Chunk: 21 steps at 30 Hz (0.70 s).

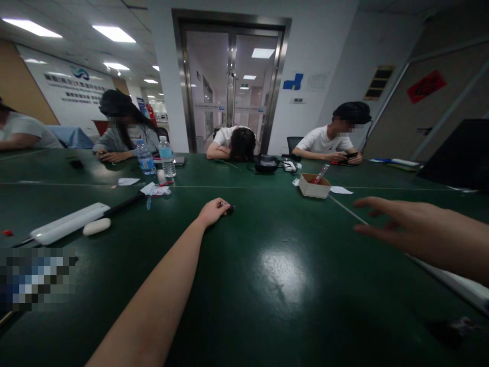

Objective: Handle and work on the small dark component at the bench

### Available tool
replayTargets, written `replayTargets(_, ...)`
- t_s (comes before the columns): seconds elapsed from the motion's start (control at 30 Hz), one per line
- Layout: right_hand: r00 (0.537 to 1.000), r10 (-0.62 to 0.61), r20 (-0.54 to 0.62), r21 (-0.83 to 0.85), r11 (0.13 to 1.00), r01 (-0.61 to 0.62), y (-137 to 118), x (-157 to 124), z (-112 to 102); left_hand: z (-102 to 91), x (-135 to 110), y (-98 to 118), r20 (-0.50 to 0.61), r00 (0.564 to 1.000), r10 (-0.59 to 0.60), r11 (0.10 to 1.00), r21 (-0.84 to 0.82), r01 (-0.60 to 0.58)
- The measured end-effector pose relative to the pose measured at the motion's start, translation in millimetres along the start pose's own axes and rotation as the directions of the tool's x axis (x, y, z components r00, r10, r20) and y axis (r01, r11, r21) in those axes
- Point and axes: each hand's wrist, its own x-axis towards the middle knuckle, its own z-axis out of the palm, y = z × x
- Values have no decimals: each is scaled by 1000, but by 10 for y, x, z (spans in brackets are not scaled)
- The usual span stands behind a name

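Note:
My left hand (212, 212) rests on the dark green table (237, 270) with its fingers closed on a small dark object (231, 208), whose kind I cannot make out. Over the table's right side, my right hand (408, 224) is raised with thumb and fingers apart and nothing between them. A small open cardboard box (314, 189) stands beyond and to the left of my right hand. A tube-like thing with red on it (321, 174) leans out of this box. White paper (341, 190) lies just behind the box.
Two water bottles (145, 160) and crumpled papers (156, 189) are at the left. Nearer lie a long white device (71, 223) and a white oval case (97, 226). A black headset (266, 163) sits at the far side, where several people sit. A dark blurred item (454, 329) lies near right.

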Motion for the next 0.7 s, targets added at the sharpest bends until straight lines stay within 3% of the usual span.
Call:
replayTargets(0.07, 978, -76, 196, 103, 993, 56, -615, 440, -87, 4, 6, 5, 4, 1000, 13, 998, -68, -13)
replayTargets(0.13, 923, -200, 329, 254, 960, 118, -1096, 836, 39, 4, 6, 22, 5, 1000, 26, 988, -152, -25)
replayTargets(0.2, 878, -253, 407, 432, 900, 59, -1406, 1180, 358, -2, -5, 52, 1, 1000, 31, 974, -224, -30)
replayTargets(0.3, 852, -172, 494, 581, 795, -177, -1667, 1587, 1007, -22, -34, 107, 11, 999, 47, 954, -298, -42)
replayTargets(0.37, 852, -187, 489, 714, 647, -268, -1797, 1768, 1414, -36, -51, 135, 18, 998, 65, 942, -330, -55)
replayTargets(0.43, 904, -172, 390, 847, 453, -279, -1911, 1868, 1733, -47, -61, 153, 7, 998, 57, 935, -350, -51)
replayTargets(0.5, 950, -115, 289, 936, 241, -256, -1986, 1900, 1950, -56, -64, 166, -3, 999, 34, 933, -357, -33)
replayTargets(0.57, 961, -114, 252, 967, 69, -245, -2008, 1889, 2077, -61, -64, 175, -10, 1000, 17, 935, -355, -20)
replayTargets(0.63, 962, -147, 229, 972, -19, -234, -1992, 1865, 2137, -63, -62, 182, -12, 1000, 16, 937, -348, -19)
replayTargets(0.7, 968, -151, 199, 977, -47, -208, -1970, 1844, 2156, -64, -61, 182, -15, 1000, 18, 937, -349, -23)
